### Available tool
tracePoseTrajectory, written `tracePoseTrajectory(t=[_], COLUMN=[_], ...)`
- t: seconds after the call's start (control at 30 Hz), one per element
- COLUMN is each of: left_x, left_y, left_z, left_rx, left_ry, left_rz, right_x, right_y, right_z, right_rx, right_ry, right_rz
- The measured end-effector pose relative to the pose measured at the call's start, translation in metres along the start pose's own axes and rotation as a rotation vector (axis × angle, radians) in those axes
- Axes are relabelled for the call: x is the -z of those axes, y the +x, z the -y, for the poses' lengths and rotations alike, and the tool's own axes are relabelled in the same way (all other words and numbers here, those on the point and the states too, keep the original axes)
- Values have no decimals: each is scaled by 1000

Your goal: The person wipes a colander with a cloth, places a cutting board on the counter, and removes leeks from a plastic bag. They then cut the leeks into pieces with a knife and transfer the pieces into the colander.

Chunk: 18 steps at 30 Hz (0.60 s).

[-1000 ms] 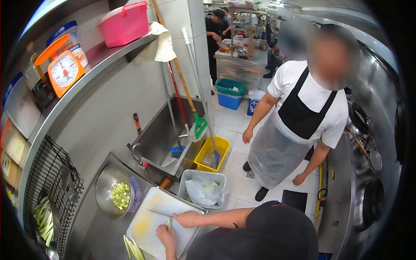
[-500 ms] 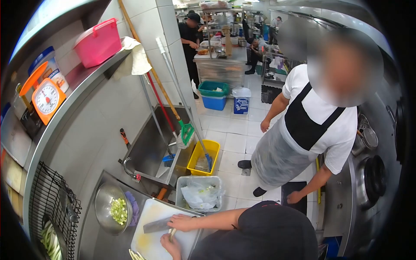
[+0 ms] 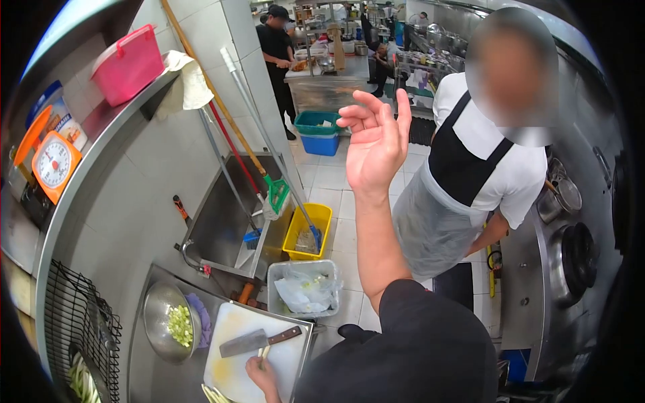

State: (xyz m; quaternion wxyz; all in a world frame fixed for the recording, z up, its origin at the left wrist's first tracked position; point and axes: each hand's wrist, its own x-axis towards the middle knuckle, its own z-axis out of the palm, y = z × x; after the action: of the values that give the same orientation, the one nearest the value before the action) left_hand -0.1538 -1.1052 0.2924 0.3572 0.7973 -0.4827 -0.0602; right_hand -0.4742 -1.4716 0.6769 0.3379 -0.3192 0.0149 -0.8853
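Observation:
My right hand is raised high above the floor, palm showing and fingers apart, holding nothing. On the white cutting board lies a cleaver with a brown wooden handle, untouched by the right hand. My left hand rests on the board just below the blade, its fingers closed around pale green stalks. Beside the board, a steel bowl holds chopped green pieces. More stalks lie at the board's lower edge.
A person in an apron stands close on the right. Behind the board are a grey bin, a yellow bucket and a steel sink with mop handles. A shelf juts out at left.
My right hand has let go of the cleaver and risen from the board into the air, opening. The cleaver now lies flat. The person's near arm has shifted, and the view has moved slightly.

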Motion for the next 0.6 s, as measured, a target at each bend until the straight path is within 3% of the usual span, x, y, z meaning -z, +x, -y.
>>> tracePoseTrajectory(t=[0.07,0.13,0.17,0.2,0.23,0.27,0.3,0.33,0.37,0.4,0.43,0.47,0.53,0.57,0.6], left_x=[0,-1,-3,-5,-3,3,6,4,2,1,1,3,2,0,-2], left_y=[1,1,1,1,-1,-6,-9,-8,-8,-8,-8,-8,-9,-13,-16], left_z=[5,17,24,28,29,28,29,32,36,38,37,32,30,32,33], left_rx=[3,-4,-33,-58,-72,-50,-24,-29,-52,-73,-73,-57,-33,-43,-52], left_ry=[3,-1,-20,-41,-50,-16,21,19,32,48,51,44,33,11,-10], left_rz=[20,44,20,-3,-4,27,55,49,16,-15,-18,-16,-21,-40,-58], right_x=[14,17,21,34,48,65,91,116,128,135,138,143,155,151,151], right_y=[4,-38,-74,-114,-154,-200,-248,-289,-308,-322,-329,-344,-376,-388,-398], right_z=[-10,-37,-53,-72,-85,-91,-104,-115,-95,-82,-73,-71,-72,-73,-71], right_rx=[-55,-172,-334,-631,-615,-752,-647,-351,-658,-712,-916,-913,-521,-716,-716], right_ry=[5,-226,-283,-266,-469,-515,-556,-475,-617,-579,-567,-563,-666,-722,-711], right_rz=[131,226,306,428,748,975,1270,1748,1960,1997,2025,2023,1959,2087,2099])
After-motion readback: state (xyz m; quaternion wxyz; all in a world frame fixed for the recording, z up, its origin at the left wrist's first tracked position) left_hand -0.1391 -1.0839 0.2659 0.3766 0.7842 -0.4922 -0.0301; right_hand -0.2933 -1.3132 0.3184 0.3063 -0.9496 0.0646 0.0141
